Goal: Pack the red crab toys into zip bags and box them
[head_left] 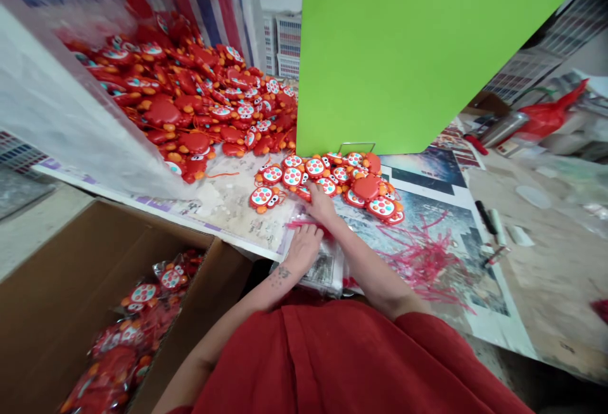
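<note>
On the worktable, my right hand (pixel 322 206) reaches into a loose group of red toy turtles (pixel 293 176) with white, dotted shells and orange feet. Its thumb and fingers are around the edge of one red toy turtle (pixel 303 193). My left hand (pixel 304 246) lies nearer to me, fingers curled on the open end of a clear plastic bag (pixel 327 268) atop a small stack. A pink strip (pixel 293 224) shows by its fingertips. My right forearm crosses above the bags and hides part of them.
A big pile of the same turtles (pixel 194 110) fills a sheet-lined bay at left. A green panel (pixel 380 53) stands behind the group. Bagged turtles lie in a cardboard box (pixel 42 287) at lower left. Pink strips (pixel 427 256) and a black marker (pixel 485 216) lie at right.
</note>
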### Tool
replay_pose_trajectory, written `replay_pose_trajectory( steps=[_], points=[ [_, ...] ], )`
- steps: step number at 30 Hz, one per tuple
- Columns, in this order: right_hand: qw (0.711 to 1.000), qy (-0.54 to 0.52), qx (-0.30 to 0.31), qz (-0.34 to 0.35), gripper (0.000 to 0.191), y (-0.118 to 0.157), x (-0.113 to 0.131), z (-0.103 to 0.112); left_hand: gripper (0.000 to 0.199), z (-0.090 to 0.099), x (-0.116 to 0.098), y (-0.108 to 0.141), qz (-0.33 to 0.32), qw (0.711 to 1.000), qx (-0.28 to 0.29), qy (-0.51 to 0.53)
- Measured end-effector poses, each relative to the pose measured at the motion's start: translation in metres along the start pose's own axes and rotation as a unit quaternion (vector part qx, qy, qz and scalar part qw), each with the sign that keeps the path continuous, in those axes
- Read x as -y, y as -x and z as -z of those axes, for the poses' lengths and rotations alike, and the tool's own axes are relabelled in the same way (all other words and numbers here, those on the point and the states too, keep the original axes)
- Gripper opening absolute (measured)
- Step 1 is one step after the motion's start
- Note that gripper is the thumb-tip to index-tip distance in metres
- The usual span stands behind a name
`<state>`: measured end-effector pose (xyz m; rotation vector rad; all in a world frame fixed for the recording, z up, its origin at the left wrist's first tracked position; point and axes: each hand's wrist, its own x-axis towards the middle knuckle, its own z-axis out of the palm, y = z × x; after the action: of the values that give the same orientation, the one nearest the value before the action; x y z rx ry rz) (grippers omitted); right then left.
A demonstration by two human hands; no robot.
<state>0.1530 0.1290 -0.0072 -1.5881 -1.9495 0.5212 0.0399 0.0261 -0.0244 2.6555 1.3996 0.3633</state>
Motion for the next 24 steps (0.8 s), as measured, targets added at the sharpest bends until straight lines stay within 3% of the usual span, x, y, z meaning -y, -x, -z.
replay_pose_trajectory(
  steps=[5,9,11,16,20,24],
  points=[
    [0.959,-0.277,-0.056,-0.014,0.054,0.037,-0.028,0.047,0.026,-0.003,0.004,0.004,0.044,0.994,-0.045,0.094],
    [0.929,-0.359,0.048,-0.07,0.053,0.089,-0.043,0.089,0.059,-0.002,0.009,0.003,0.094,0.976,-0.062,0.187],
    [0.917,-0.385,0.066,-0.084,0.053,0.107,-0.047,0.097,0.058,-0.001,0.009,0.002,0.08,0.976,-0.055,0.193],
    [0.908,-0.411,0.005,-0.085,0.053,0.112,-0.045,0.084,0.028,-0.002,0.011,0.002,-0.002,0.99,-0.028,0.14],
    [0.938,-0.337,0.047,-0.069,0.054,0.098,-0.04,0.069,0.026,-0.007,0.013,0.004,-0.036,0.992,-0.04,0.111],
    [0.96,-0.272,0.019,-0.058,0.049,0.089,-0.037,0.059,0.021,-0.008,0.014,0.007,-0.04,0.989,-0.089,0.115]
  ],
)
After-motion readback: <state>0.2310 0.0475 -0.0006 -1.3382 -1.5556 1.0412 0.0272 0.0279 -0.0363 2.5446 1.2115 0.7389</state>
